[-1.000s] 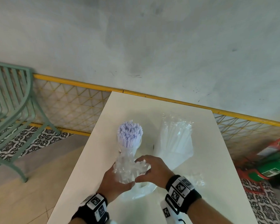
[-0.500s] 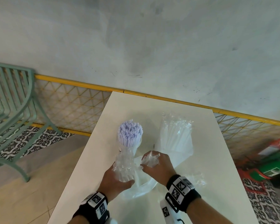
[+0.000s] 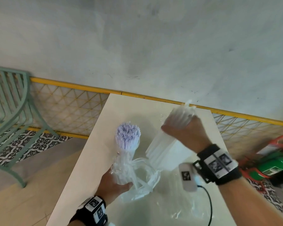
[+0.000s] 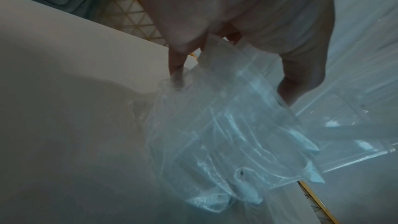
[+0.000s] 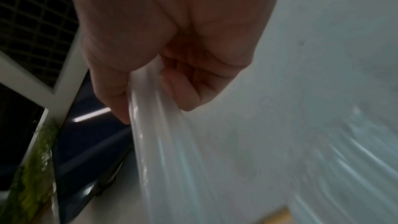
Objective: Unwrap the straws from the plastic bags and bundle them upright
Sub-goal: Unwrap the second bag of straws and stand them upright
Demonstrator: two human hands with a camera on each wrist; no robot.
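A: Half a second ago our right hand (image 3: 185,133) was low beside the left, pinching crumpled plastic. Now it is up over the far side of the table (image 3: 95,144), fingers clamped round the top of the second bag (image 3: 168,147), which hangs tilted from the grip.

B: So we have moved on to the next pack. And the first?

A: Our left hand (image 3: 112,182) keeps its grip: fingers curled round the foot of the bundle (image 3: 127,136), which stands upright, its open ends toward us. Its wrapper (image 3: 137,173) is pushed down round the base, not off. The wrist view shows the film bunched under the fingers (image 4: 178,74).

B: Then we judge the first pack half freed, and the second not opened at all.

A: Yes. The straws in the second bag are sealed in, as far as we can tell; that part is blurred.

B: What is in our way?

A: Loose film on the table near us (image 3: 186,209), and the slack wrapper between the two packs. With only one hand on it, the bundle could splay or tip.

B: Around us?

A: A green chair (image 3: 10,111) to the left, a yellow rail (image 3: 72,84) along the wall, and a green bottle (image 3: 278,163) in a red frame to the right. All are well apart from the straws.
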